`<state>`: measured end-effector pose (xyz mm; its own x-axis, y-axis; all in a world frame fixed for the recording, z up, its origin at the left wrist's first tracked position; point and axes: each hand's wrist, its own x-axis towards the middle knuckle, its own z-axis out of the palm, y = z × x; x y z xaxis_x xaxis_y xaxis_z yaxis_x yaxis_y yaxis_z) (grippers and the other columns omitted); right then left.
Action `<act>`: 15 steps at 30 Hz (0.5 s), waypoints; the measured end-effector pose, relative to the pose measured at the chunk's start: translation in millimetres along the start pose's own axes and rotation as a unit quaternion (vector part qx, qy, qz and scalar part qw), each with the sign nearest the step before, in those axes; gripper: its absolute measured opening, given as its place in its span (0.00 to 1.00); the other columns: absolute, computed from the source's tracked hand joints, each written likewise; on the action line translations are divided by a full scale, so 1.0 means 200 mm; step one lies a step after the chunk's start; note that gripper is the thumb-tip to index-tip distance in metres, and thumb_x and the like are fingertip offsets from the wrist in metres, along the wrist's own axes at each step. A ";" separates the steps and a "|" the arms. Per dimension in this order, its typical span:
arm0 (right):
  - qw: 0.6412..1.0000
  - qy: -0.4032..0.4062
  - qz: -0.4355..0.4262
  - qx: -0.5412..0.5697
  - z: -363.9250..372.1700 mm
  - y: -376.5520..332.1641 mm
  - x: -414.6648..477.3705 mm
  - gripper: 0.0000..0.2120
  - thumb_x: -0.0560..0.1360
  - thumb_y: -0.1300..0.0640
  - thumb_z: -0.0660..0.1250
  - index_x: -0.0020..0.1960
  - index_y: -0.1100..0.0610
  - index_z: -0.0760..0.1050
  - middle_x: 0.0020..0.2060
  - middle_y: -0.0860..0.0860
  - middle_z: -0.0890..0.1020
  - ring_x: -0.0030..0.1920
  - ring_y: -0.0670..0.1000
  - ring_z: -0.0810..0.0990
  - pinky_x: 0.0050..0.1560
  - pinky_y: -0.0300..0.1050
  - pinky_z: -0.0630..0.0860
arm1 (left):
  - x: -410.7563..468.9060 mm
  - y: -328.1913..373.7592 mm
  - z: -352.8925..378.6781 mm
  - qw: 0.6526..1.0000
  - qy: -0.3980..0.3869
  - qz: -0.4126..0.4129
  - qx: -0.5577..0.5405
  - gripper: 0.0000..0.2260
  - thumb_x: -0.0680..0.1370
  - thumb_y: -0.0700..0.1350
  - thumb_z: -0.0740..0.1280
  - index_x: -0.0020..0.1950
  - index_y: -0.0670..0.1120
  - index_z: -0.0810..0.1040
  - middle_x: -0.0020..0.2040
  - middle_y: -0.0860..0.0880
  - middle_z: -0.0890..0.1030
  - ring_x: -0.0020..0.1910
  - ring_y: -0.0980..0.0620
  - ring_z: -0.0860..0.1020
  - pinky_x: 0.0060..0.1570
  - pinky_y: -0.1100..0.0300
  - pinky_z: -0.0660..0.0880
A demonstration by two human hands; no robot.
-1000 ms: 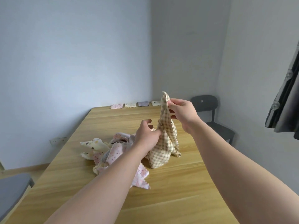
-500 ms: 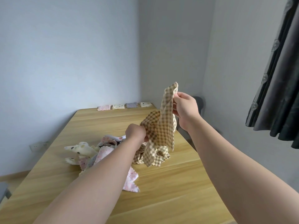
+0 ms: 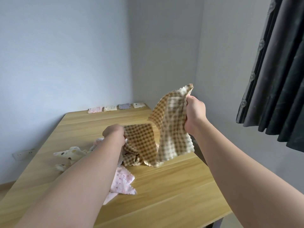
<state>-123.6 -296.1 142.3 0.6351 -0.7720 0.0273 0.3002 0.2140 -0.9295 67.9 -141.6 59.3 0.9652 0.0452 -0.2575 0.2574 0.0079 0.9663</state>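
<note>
Bare left hand (image 3: 113,134), bare right hand (image 3: 195,112)

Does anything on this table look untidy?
Yes. Several printed cloths lie crumpled in a heap on the wooden table, unlike the four folded cloths in a neat row at its far edge. The checked cloth, lifted, hangs bunched.

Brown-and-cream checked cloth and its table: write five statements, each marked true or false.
1. The left hand and the right hand both grip the brown-and-cream checked cloth. True.
2. Four small folded cloths sit in a row at the light wooden table's far edge. True.
3. The checked cloth lies folded flat on the table. False: it is held up, unfolded.
4. A pink floral cloth lies on the table, partly hidden by the left forearm. True.
5. The left hand is higher than the right hand. False: the right is higher.
</note>
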 end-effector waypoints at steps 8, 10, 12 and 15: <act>0.998 -0.053 0.011 -0.031 -0.06 -0.02 -0.08 0.08 0.78 0.57 0.63 0.45 0.56 0.81 0.42 0.57 0.85 0.40 0.58 0.84 0.51 0.64 0.82 | -0.17 0.08 0.03 0.956 0.028 0.169 0.238 0.23 0.80 0.35 0.62 0.75 0.37 0.63 0.73 0.37 0.69 0.67 0.37 0.74 0.61 0.48 0.75; 0.997 -0.063 0.022 -0.045 -0.07 -0.01 -0.12 0.09 0.78 0.58 0.63 0.45 0.57 0.81 0.42 0.58 0.85 0.41 0.58 0.84 0.53 0.65 0.81 | -0.27 0.09 0.04 0.921 -0.054 0.290 0.256 0.23 0.78 0.39 0.67 0.73 0.42 0.70 0.70 0.44 0.72 0.59 0.46 0.79 0.55 0.53 0.77; 0.996 -0.069 0.036 -0.047 -0.07 0.00 -0.15 0.09 0.78 0.59 0.62 0.46 0.58 0.82 0.41 0.58 0.85 0.41 0.58 0.84 0.55 0.67 0.80 | -0.40 0.09 0.04 0.899 -0.232 0.306 0.213 0.25 0.77 0.56 0.72 0.71 0.48 0.73 0.67 0.51 0.76 0.57 0.52 0.78 0.57 0.55 0.75; 0.995 -0.072 0.052 -0.054 -0.08 0.02 -0.21 0.12 0.79 0.59 0.61 0.47 0.60 0.83 0.45 0.60 0.86 0.43 0.60 0.85 0.54 0.66 0.81 | -0.55 0.04 0.05 0.853 -0.431 0.225 0.189 0.39 0.66 0.73 0.72 0.65 0.46 0.78 0.60 0.50 0.84 0.61 0.48 0.81 0.66 0.47 0.74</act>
<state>-159.9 -271.4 131.6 0.7563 -0.6536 -0.0263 0.1535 0.2164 -0.9642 -36.2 -156.8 94.8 0.6026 -0.7945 0.0746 -0.3087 -0.1459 0.9399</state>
